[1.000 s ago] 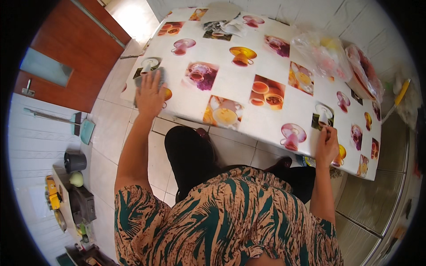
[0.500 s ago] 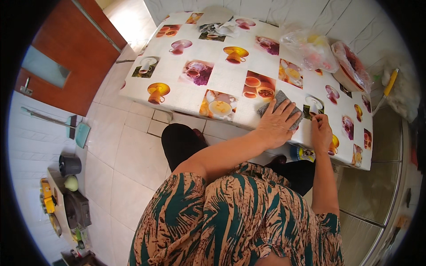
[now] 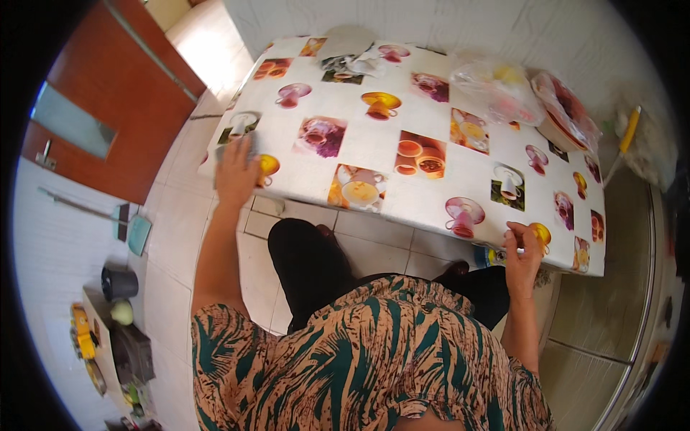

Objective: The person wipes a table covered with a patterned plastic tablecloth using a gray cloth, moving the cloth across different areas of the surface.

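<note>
Grey cloth (image 3: 241, 147), partly covered, lies under the left hand (image 3: 236, 172) at the near left corner of the bench (image 3: 381, 161), which wears a white oilcloth printed with cups and teapots in coloured squares. Left of the bench stand a red-brown door (image 3: 118, 108) with a frosted pane, a long-handled dustpan (image 3: 133, 230) on the tiled floor (image 3: 180, 237), and lower down a dark pot (image 3: 118, 282) beside a yellow toy (image 3: 80, 330). The left hand's grip is flat, fingers spread and pressed on the cloth, closed around nothing. At the far edge sits a crumpled grey-and-white wrapper (image 3: 348, 57). Further right lie a clear plastic bag (image 3: 496, 90) holding yellow and pink contents, and a round plastic-wrapped plate (image 3: 568, 115) with a red pattern. The right hand (image 3: 522, 255) pinches the oilcloth's hanging near edge between curled fingers and thumb. Half a second earlier the left hand lay far across, close to the right hand; it now rests back at the left corner, while the right hand has kept its place.
</note>
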`<state>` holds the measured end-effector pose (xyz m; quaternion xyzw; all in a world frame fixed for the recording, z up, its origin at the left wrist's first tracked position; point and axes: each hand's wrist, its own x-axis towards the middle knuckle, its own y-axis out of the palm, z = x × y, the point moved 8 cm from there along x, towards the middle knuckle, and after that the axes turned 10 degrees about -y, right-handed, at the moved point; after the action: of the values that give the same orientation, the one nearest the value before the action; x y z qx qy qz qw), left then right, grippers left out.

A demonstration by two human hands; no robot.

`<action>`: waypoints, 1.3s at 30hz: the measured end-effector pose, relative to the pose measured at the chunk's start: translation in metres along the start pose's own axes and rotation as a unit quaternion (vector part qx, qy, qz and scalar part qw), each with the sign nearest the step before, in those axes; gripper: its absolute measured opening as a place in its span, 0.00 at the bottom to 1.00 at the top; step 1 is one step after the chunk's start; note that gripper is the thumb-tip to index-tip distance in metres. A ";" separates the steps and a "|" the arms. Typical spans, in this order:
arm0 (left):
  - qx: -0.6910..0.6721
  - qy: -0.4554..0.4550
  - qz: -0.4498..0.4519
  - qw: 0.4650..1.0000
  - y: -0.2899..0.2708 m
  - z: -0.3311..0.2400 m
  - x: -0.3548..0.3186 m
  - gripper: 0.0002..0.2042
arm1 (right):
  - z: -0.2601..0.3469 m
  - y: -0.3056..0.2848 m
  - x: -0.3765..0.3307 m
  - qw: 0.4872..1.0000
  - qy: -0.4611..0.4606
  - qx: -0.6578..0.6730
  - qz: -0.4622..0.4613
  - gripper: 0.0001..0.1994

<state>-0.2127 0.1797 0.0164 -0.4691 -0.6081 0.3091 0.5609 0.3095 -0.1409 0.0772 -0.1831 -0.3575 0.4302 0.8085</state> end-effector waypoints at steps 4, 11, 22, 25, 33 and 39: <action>0.090 -0.173 0.052 0.979 0.013 0.036 0.032 0.30 | 0.016 0.010 -0.013 0.999 0.002 0.035 0.023 0.07; 0.007 0.047 0.027 0.999 0.034 -0.153 -0.027 0.35 | 0.034 0.045 -0.026 0.995 -0.038 0.075 0.059 0.07; -0.342 0.129 0.089 0.926 -0.020 -0.327 -0.106 0.29 | 0.104 0.077 0.029 0.981 -0.177 0.072 0.045 0.07; -0.399 0.052 0.047 0.914 -0.030 -0.266 -0.074 0.22 | 0.105 0.095 0.035 0.978 -0.204 -0.011 0.053 0.13; -0.307 0.036 -0.014 0.951 -0.009 -0.223 -0.070 0.18 | 0.094 0.190 0.037 0.938 -0.277 -0.144 0.153 0.34; -0.231 0.077 -0.044 0.969 -0.015 -0.232 -0.077 0.17 | -0.009 0.093 0.052 0.948 -0.153 -0.268 0.076 0.36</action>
<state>0.0044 0.0688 0.0421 -0.5816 -0.6378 0.0980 0.4954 0.2831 -0.0456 0.0373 -0.3518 -0.5640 0.4013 0.6301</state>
